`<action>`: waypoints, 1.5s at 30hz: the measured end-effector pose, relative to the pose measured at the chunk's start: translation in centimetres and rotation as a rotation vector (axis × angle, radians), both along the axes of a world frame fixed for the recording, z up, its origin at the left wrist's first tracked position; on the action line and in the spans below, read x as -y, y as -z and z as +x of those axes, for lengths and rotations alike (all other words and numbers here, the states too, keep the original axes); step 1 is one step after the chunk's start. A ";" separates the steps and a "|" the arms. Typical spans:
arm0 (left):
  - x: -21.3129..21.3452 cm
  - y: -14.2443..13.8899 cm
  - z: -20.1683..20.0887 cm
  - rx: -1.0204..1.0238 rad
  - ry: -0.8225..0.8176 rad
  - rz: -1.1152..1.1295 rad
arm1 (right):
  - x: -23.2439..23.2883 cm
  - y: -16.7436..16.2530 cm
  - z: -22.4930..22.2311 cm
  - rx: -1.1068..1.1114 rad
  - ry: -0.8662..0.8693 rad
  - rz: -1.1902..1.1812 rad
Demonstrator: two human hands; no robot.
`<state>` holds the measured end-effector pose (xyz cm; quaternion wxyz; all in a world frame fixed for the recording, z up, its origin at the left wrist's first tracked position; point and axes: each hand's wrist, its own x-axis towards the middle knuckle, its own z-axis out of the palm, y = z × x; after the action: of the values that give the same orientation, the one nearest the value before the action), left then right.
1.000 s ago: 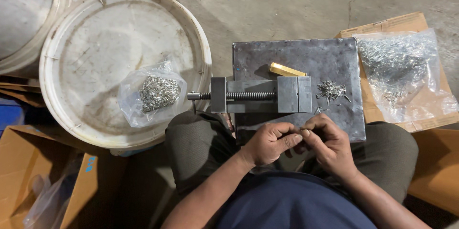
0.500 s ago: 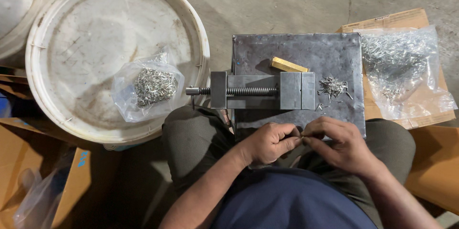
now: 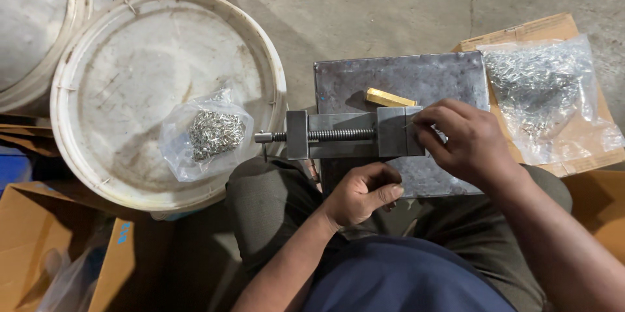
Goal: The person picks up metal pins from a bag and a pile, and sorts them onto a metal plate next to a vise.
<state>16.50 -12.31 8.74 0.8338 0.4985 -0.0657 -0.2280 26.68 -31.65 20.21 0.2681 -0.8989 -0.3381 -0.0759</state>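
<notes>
right hand (image 3: 465,139) sets a tiny metal piece at the vise (image 3: 355,134) jaws, frame centre.
fingers pinched on the piece; seating it looks like the step, calling for a steady aim. left hand (image 3: 361,193) curled loosely below, holding nothing visible. one vise, one steel plate (image 3: 397,77), one yellow block (image 3: 389,98), two bags of parts (image 3: 207,133), two buckets (image 3: 130,58).

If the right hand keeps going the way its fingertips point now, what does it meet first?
The right hand points left along the metal plate, fingertips at the end of the small vise. It would most likely meet the vise's end block first, if not already touching; depth is unclear. The yellow block lies just beyond.
</notes>
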 end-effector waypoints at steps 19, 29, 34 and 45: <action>-0.1 -0.2 0.2 0.017 0.004 -0.016 | 0.2 -0.6 -0.3 0.073 0.007 -0.134; 0.0 0.3 0.0 -0.017 0.004 -0.032 | 6.8 6.4 -6.5 -0.208 0.463 0.113; -0.1 0.4 -0.3 -0.011 0.012 -0.018 | 7.8 7.6 -7.1 -0.158 0.442 0.062; 0.3 -0.7 0.0 0.055 -0.021 0.053 | 6.6 6.9 -5.3 -0.138 0.281 -0.224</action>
<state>16.49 -12.64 9.40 0.8206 0.5272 -0.0771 -0.2070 21.42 -38.24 13.35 0.1755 -0.9646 -0.1965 -0.0127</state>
